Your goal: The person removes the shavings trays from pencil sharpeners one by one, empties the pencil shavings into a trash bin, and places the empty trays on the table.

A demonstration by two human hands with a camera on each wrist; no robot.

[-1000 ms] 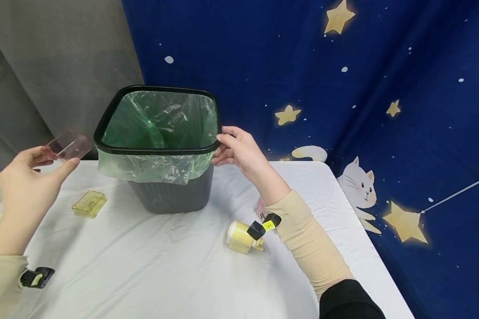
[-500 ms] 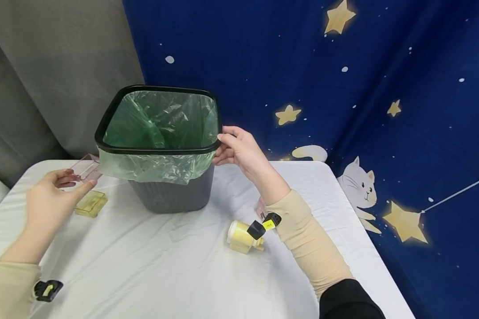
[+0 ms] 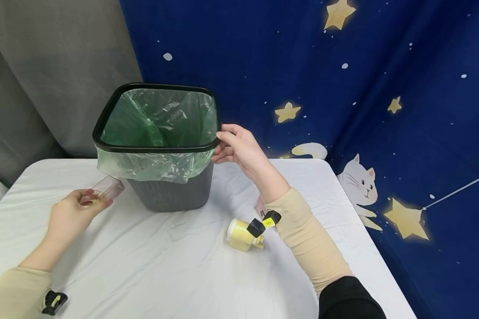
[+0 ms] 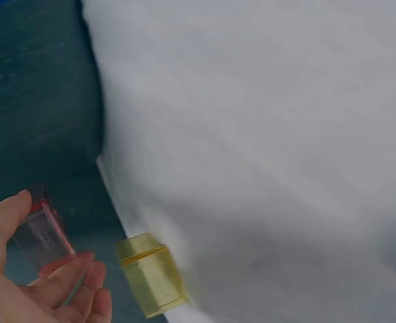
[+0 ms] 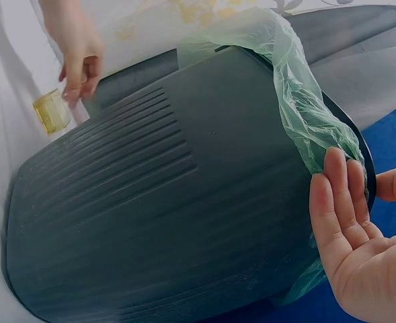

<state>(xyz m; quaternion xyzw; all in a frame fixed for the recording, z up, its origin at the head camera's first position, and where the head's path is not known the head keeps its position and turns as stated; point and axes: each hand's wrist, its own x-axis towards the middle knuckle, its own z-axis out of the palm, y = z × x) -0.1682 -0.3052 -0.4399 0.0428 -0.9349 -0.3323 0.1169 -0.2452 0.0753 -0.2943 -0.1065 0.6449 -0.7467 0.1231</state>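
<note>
My left hand point(image 3: 69, 217) pinches a small clear pinkish plastic box point(image 3: 112, 188) between thumb and fingers, low over the table left of the bin. A translucent yellow plastic box point(image 4: 152, 277) lies on the cloth right by that hand; in the head view the hand and pinkish box mostly cover it. My right hand point(image 3: 241, 148) grips the right front corner of the black rim point(image 3: 155, 149) of a grey trash bin point(image 3: 175, 195), thumb on one side and fingers on the other. A green bag point(image 3: 143, 166) lines the bin and folds over its outside.
A yellow bottle point(image 3: 239, 235) lies on its side on the white-covered table point(image 3: 163, 266), below the right forearm. Part of a pink thing point(image 3: 260, 206) shows behind the right sleeve. A grey curtain point(image 3: 64, 66) and a blue starry curtain point(image 3: 243, 53) hang behind.
My left hand has moved right and down with the pinkish box, from beside the bin's rim to over the yellow box. The right hand keeps its grip on the rim.
</note>
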